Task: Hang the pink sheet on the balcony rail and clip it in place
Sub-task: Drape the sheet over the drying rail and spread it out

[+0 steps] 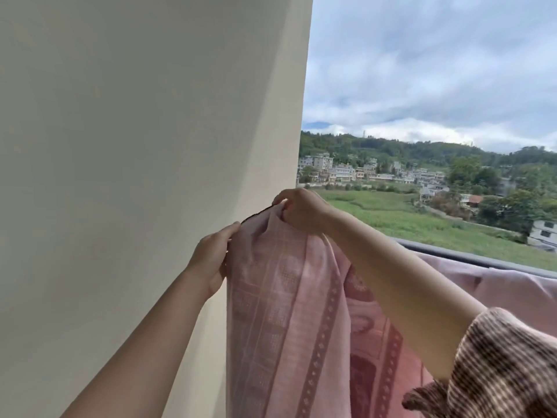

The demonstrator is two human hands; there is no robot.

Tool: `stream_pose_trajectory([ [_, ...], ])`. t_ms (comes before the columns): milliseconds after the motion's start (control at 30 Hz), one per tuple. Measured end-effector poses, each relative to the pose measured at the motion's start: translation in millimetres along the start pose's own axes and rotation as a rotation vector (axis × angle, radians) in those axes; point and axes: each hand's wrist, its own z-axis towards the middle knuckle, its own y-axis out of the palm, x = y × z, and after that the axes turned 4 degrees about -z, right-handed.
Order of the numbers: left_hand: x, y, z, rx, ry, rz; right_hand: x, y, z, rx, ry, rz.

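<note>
Boundaries: a plain cream wall [135, 146] fills the left half of the view, and its vertical outer edge runs down to meet the work area. The hands operate hard against this edge, so there is no lateral room on the left. To the right the space opens onto sky, hills and distant buildings. The grey balcony rail [452, 251] runs from behind the right forearm toward the right border, sloping downward in the frame.

Task item: the pink sheet [286, 312] has one top corner raised beside the wall edge. Its patterned body falls straight down to the bottom of the frame. Further right, more of the sheet lies draped over the rail, its upper fold just under the rail's top line. A thin dark line shows along the raised top hem between the two hands; what it is cannot be determined.

Left hand [211, 257]: forearm rising from lower left, fingers closed in a pinch on the sheet's left top edge, thumb side toward the cloth, hand just beside the wall.

Right hand [298, 208]: arm reaching up and across from lower right, a striped brown sleeve [497, 372] pushed back to the elbow. Fingers are curled shut around a gathered bunch of the top hem, above and to the right of the left hand.
</note>
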Motion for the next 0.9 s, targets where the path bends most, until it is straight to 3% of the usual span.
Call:
stream_pose_trajectory([
  [133,-4,-34,20,-0.122,-0.181,0.036,-11,14,9,-0.158,0.040,0.235],
  [267,-10,-37,31,-0.225,-0.172,0.149,-8,6,-1,-0.078,0.003,0.041],
  [400,-3,-26,41,-0.269,-0.044,0.014,5,0,-22,0.007,-0.006,-0.108],
  [567,-9,-24,48,-0.076,-0.100,-0.111,23,-3,-55,0.103,0.001,-0.166],
  [733,-2,-16,42,0.034,0.000,-0.280,45,-38,-72,0.115,0.097,-0.100],
  [900,-12,2,33,0.120,0.211,0.008,71,-57,-102,0.175,0.156,-0.088],
])
